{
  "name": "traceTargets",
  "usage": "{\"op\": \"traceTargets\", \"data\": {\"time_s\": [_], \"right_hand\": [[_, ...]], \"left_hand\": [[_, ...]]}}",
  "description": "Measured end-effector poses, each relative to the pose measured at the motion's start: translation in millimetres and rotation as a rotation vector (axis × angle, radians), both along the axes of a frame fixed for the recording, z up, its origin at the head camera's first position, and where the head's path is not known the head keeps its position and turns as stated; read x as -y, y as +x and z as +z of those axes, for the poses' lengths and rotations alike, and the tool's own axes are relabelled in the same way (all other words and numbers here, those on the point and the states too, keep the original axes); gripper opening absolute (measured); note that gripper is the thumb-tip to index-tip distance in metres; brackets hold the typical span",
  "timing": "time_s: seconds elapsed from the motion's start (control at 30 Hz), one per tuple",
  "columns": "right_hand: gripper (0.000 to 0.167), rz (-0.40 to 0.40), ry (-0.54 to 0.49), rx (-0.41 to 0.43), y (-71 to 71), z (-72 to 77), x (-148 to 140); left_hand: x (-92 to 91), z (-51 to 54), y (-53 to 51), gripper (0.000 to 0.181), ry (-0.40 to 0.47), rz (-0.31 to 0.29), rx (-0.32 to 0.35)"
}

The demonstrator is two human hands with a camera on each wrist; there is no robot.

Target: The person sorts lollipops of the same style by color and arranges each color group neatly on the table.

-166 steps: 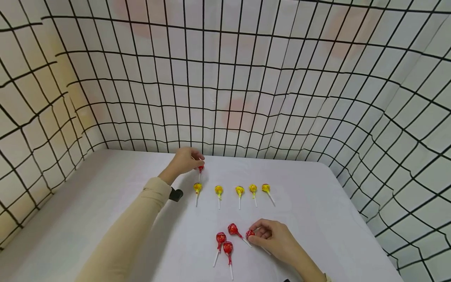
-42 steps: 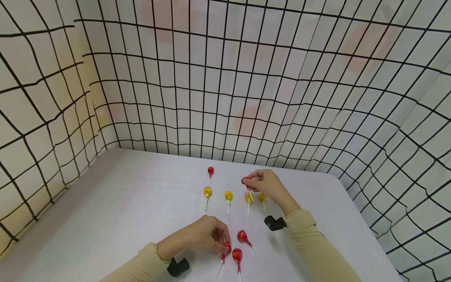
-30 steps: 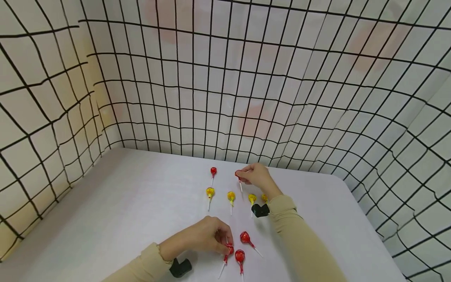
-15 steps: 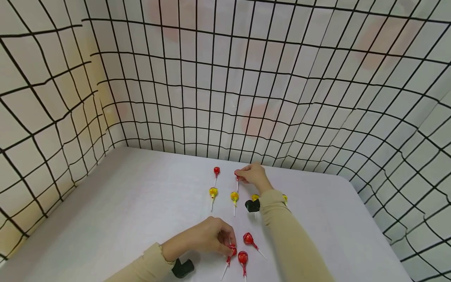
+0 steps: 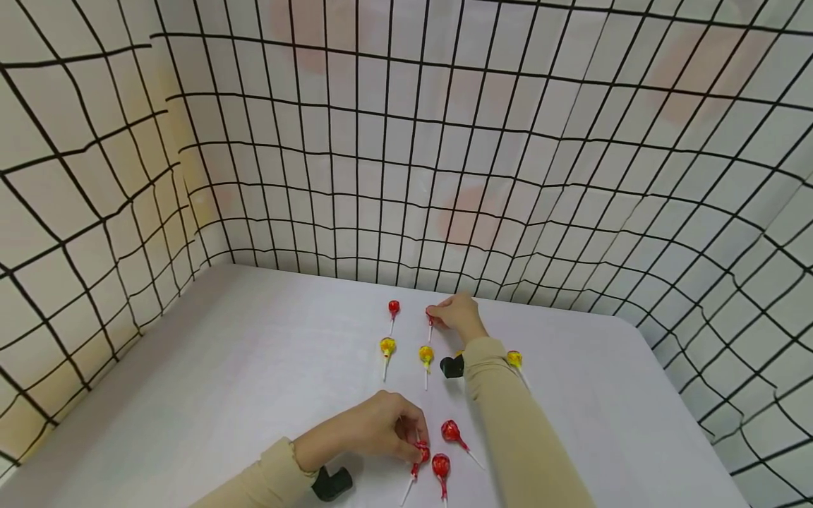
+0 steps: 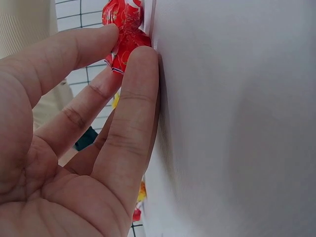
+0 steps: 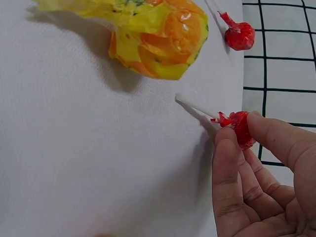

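Observation:
My right hand [image 5: 460, 316] pinches a red lollipop [image 7: 243, 129] by its head at the back of the table, its stick pointing toward a yellow lollipop [image 5: 426, 354]. To the left of it lies another red lollipop [image 5: 394, 307], behind a yellow one [image 5: 387, 346]. Near the front, my left hand [image 5: 381, 428] pinches a red lollipop [image 6: 129, 39] between thumb and fingers, low over the table. Two more red lollipops [image 5: 451, 431] [image 5: 441, 466] lie just right of that hand. The right forearm partly covers the yellow row.
A yellow lollipop [image 5: 514, 359] lies right of the right sleeve [image 5: 517, 423]. Black grid netting [image 5: 356, 194] over pale walls surrounds the back and sides of the white table [image 5: 254, 353]. Each wrist carries a dark device.
The right hand has carried its red lollipop left and back, to behind a yellow one. A red lollipop was set down at the back left earlier. The left hand now holds a front one.

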State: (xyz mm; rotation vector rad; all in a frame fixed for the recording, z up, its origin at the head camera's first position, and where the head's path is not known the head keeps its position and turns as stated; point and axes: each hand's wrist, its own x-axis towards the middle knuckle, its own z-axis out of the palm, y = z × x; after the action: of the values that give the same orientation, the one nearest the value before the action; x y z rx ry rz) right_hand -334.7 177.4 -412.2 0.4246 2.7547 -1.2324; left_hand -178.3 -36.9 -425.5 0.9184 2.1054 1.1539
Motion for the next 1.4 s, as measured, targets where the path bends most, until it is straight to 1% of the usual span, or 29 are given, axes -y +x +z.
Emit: {"op": "traceTargets", "data": {"time_s": [0.13,0.4,0.67,0.87,1.03,1.23,1.4], "right_hand": [[0.027,-0.002,0.024,-0.003,-0.7,-1.3,1.8],[0.029,0.011,0.071,-0.036,-1.2,-5.1,3.5],[0.026,0.023,0.067,-0.07,-1.3,-3.2,3.5],[0.026,0.036,0.083,-0.065,1.0,1.6,4.0],[0.028,0.054,0.095,-0.048,4.7,9.9,1.5],[0.026,0.062,0.075,-0.047,9.3,17.1,-3.0],[0.027,0.099,0.083,-0.057,15.1,20.4,-7.9]], "left_hand": [[-0.6,-0.8,-0.1,0.01,-0.003,0.002,-0.002],[-0.4,-0.9,-1.0,0.01,-0.003,-0.003,-0.006],[-0.5,-0.5,-0.5,0.01,0.0,0.0,0.0],[-0.5,-0.7,-1.2,0.01,-0.003,-0.003,0.002],[-0.6,-0.3,-1.1,0.01,-0.003,-0.007,-0.01],[-1.3,0.3,-0.8,0.01,0.0,-0.01,-0.025],[-1.6,0.2,0.4,0.011,-0.008,0.004,-0.01]]}}
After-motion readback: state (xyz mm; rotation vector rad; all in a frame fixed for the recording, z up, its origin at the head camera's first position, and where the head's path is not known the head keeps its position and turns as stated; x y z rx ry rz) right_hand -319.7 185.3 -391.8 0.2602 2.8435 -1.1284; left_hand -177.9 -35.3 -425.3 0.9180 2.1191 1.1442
